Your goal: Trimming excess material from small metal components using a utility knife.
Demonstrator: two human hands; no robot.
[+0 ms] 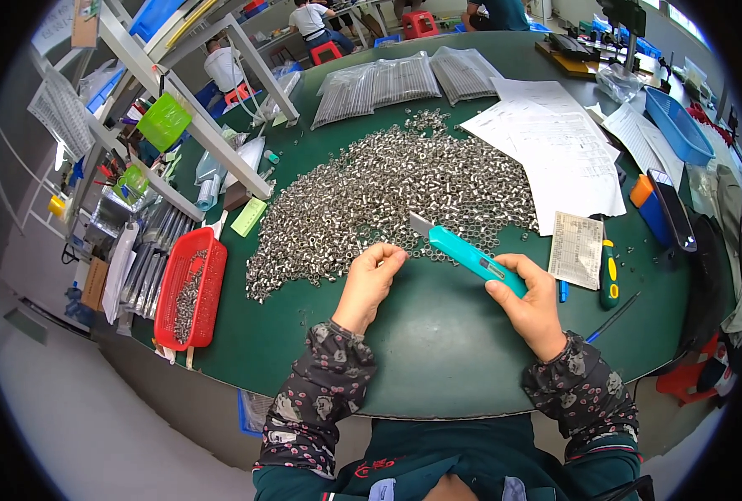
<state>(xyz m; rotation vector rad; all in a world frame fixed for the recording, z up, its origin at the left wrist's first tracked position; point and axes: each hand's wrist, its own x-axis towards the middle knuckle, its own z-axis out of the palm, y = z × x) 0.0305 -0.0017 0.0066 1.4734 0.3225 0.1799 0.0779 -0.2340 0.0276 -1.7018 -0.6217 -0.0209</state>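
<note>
In my right hand is a teal utility knife, its blade out and tilted toward the upper left. The blade tip lies over the near part of a wide heap of small metal rings. My left hand is at the heap's near edge, left of the knife, with thumb and fingertips pinched together. Whatever sits in that pinch, if anything, is too small to make out. The heap spreads over a green table.
A red basket holding small metal parts stands at the left. Bags of metal tubes lie behind the heap. Paper sheets, a card, a yellow-green screwdriver, a pen and a phone lie right.
</note>
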